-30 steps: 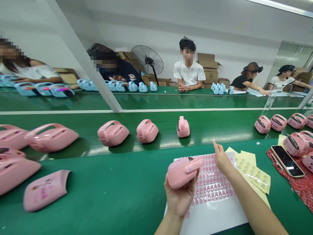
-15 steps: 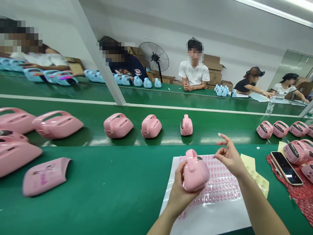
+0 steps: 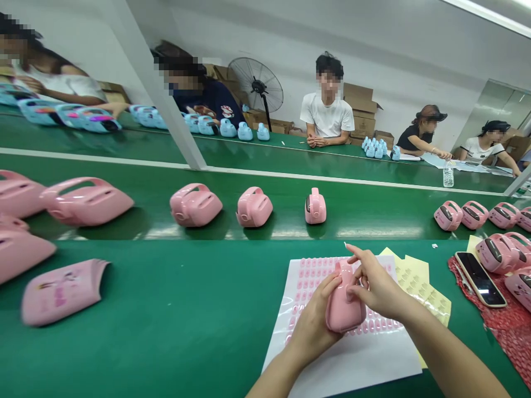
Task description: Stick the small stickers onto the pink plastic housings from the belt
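Observation:
My left hand (image 3: 317,315) is wrapped round the near left side of a pink plastic housing (image 3: 345,309) with a loop handle on top, holding it tilted above the sheet. My right hand (image 3: 373,282) bears on the housing's right side near the handle, thumb and curled fingers against it. Its index finger sticks out past the handle with a small white bit at the tip, too small to identify. Below lies a white sheet (image 3: 332,367) carrying rows of pink oval stickers (image 3: 311,275). The housing's far face is hidden from me.
Pink housings (image 3: 255,207) line the green bench (image 3: 166,309). A printed pink shell (image 3: 62,293) lies left. Yellow sticker sheets (image 3: 431,293), a phone (image 3: 481,279) and red padding (image 3: 506,337) are on the right. Co-workers (image 3: 327,116) sit opposite behind light-blue housings (image 3: 244,131).
My right hand has moved left, from beside the housing onto it. The housing has turned and shifted slightly right in my left hand. The view has shifted a little.

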`<action>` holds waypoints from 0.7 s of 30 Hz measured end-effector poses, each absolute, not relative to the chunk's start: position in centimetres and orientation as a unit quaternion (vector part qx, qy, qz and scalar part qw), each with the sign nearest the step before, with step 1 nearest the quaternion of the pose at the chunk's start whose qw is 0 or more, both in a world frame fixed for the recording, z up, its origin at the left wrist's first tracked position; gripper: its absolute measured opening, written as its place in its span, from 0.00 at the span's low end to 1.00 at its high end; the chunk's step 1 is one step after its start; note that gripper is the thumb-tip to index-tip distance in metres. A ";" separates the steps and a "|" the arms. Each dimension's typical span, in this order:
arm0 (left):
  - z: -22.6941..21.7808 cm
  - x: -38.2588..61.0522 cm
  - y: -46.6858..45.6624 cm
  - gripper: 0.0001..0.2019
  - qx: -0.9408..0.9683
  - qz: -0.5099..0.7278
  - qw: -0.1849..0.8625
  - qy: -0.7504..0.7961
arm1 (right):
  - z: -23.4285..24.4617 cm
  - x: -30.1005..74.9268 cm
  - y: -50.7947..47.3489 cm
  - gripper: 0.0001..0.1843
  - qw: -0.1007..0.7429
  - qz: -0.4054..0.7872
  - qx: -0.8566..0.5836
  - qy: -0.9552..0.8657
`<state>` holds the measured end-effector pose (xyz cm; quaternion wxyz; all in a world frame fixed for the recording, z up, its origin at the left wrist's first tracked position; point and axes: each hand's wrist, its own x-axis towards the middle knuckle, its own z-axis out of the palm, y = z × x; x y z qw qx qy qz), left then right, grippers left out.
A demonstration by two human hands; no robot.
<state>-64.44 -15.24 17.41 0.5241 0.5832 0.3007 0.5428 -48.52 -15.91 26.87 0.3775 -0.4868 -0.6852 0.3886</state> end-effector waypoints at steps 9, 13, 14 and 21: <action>17.7 -64.4 -15.3 0.35 0.625 0.527 0.465 0.339 | 25.5 -49.0 -16.1 0.33 0.444 0.402 -0.483 -0.639; 17.5 -64.4 -15.3 0.35 0.605 0.528 0.488 0.341 | 25.4 -48.9 -16.0 0.33 0.441 0.410 -0.474 -0.642; 17.4 -64.4 -15.3 0.35 0.605 0.529 0.488 0.339 | 25.4 -48.9 -15.9 0.33 0.438 0.402 -0.474 -0.649; 16.9 -64.6 -15.5 0.39 0.736 0.477 0.333 0.347 | 24.5 -49.1 -16.1 0.34 0.438 0.282 -0.471 -0.712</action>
